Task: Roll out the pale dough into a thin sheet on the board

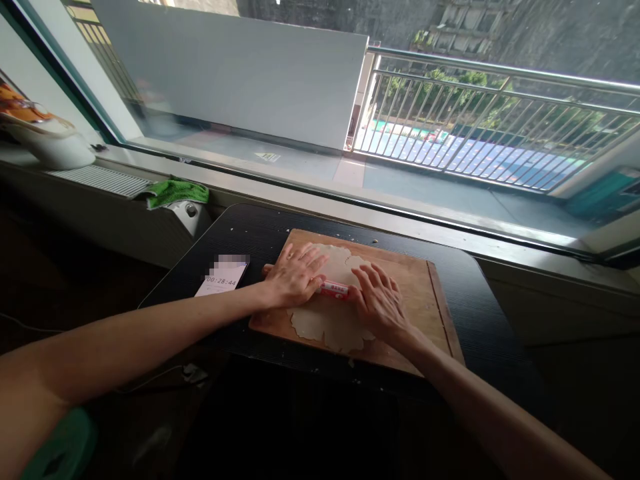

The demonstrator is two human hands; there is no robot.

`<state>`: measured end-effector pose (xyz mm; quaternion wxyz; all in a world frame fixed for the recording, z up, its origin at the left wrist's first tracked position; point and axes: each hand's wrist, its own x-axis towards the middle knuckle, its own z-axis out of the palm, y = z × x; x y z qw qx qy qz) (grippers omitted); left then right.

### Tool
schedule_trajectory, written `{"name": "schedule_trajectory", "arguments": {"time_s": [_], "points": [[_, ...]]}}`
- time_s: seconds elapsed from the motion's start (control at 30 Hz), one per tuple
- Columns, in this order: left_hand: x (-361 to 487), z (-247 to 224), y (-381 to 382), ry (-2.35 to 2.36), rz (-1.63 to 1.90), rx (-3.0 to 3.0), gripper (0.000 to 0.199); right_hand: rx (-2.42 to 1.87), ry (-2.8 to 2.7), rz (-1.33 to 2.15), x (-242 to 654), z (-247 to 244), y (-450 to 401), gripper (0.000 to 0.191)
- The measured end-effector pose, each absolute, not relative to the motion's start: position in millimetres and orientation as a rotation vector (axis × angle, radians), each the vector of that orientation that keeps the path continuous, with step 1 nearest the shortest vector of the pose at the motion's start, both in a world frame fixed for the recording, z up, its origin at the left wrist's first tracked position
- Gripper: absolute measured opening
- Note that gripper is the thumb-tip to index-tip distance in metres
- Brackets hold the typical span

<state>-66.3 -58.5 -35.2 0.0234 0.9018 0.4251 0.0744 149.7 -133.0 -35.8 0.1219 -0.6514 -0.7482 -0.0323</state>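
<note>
A flat, ragged-edged sheet of dough (330,327) is spread on a wooden board (420,293). Across it lies a rolling pin (334,289) with a red and white label or wrap at its middle. My left hand (295,275) rests on the pin's left part, fingers stretched out and spread over the dough. On the right part of the pin, my right hand (381,299) presses with its palm, its fingers extended forward and apart. Both palms hide most of the pin; one end shows past my left hand.
The board sits on a black table (240,233) scattered with crumbs. A phone (223,277) showing a timer lies left of the board. Beyond the table run a window sill and railing (450,127). A green cloth (177,192) drapes over a radiator (105,179) at left.
</note>
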Motion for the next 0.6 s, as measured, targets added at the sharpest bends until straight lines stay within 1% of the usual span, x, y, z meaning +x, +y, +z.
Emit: {"name": "schedule_trajectory", "arguments": {"time_s": [0.1,0.2,0.27,0.33,0.4,0.5,0.6], "points": [[-57.9,-32.7,-41.6,1.374,0.232,2.769,0.058,-1.944,-2.195,-0.031,153.6,-30.4,-117.4,0.047],[-35.5,-20.6,-0.5,1.541,0.188,2.627,0.061,-2.149,-1.977,0.062,161.3,-17.5,-69.6,0.05],[-28.2,-14.8,12.8,1.609,0.185,2.553,0.061,-2.216,-1.832,0.053,164.3,-13.5,-53.3,0.052],[-33.2,-16.0,4.7,1.571,0.152,2.554,0.061,-2.161,-1.85,0.026,163.8,-17.9,-62.3,0.052],[-46.5,-23.1,-17.7,1.451,0.107,2.616,0.059,-2.026,-1.999,0.007,160.5,-28.0,-88.3,0.05],[-60.8,-31.7,-42.7,1.329,0.203,2.749,0.055,-1.889,-2.132,-0.082,156.6,-38.1,-116.7,0.046],[-51.6,-27.9,-28.0,1.434,0.243,2.713,0.057,-1.938,-2.088,-0.092,158.6,-31.6,-97.2,0.046]]}}
